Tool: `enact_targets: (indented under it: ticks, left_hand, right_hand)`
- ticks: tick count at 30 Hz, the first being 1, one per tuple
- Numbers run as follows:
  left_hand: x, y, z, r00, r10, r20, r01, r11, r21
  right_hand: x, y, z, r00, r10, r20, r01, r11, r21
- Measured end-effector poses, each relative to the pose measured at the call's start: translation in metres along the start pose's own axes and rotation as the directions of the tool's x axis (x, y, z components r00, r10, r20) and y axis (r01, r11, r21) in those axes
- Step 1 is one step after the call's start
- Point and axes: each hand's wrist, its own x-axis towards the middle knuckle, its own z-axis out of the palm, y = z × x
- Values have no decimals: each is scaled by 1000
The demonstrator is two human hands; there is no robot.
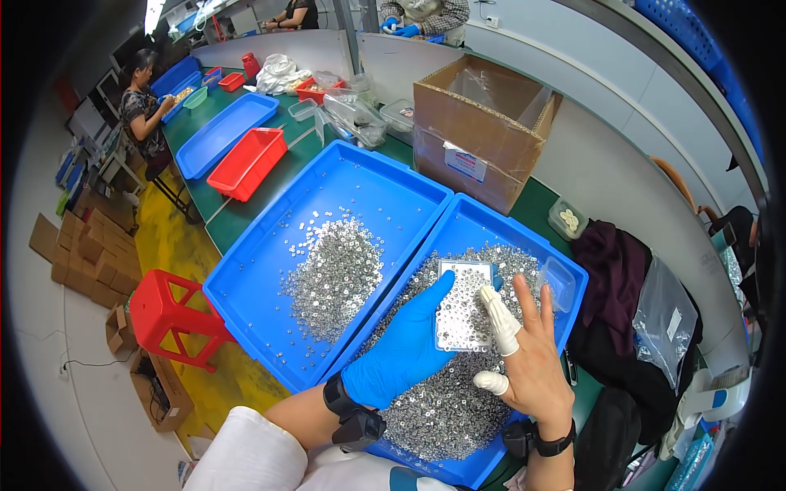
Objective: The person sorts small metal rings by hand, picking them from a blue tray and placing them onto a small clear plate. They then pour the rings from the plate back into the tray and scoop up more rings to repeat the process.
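Note:
My left hand [401, 356], in a blue glove, is closed round a small flat tray [465, 264] with a pale bottom. Many tiny silvery ring-like metal parts [463, 315] lie spread over that tray. At its right edge is my right hand [536, 376], bare except for white finger cots on the thumb and a finger. Its fingers are apart, and one covered fingertip is at the tray's side; whether it touches cannot be made out. Below both hands, a blue bin [571, 295] holds a deep heap of the same metal parts [446, 413].
A second blue bin [344, 176] with a smaller heap [336, 282] adjoins on the left. A clear plastic scoop-like container [558, 284] sits in the right bin's corner. Beyond stand a cardboard box [458, 151] and a red bin [247, 164]. Dark cloth [610, 270] lies right. A person [143, 110] works far left.

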Motion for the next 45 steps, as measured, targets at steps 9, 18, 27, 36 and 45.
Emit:
enact_targets:
  ticks: [9, 18, 27, 36, 45]
  left_hand:
    - [5, -5, -13, 984, -43, 170, 80, 973, -217]
    - [3, -6, -8, 989, -42, 142, 71, 975, -210]
    - [3, -11, -5, 999, -38, 35, 38, 999, -5]
    - [-1, 8, -6, 966, -41, 254, 105, 964, -244]
    - [-1, 3, -6, 978, -9, 206, 50, 979, -196]
  right_hand:
    - [4, -3, 0, 985, -20, 173, 30, 998, -56]
    - [0, 3, 1, 998, 32, -49, -30, 999, 41]
    - [-1, 7, 5, 1000, -1, -19, 1, 1000, 3]
    - [-3, 17, -9, 1000, -27, -15, 26, 999, -32]
    - [-1, 8, -5, 1000, 10, 21, -10, 1000, 11]
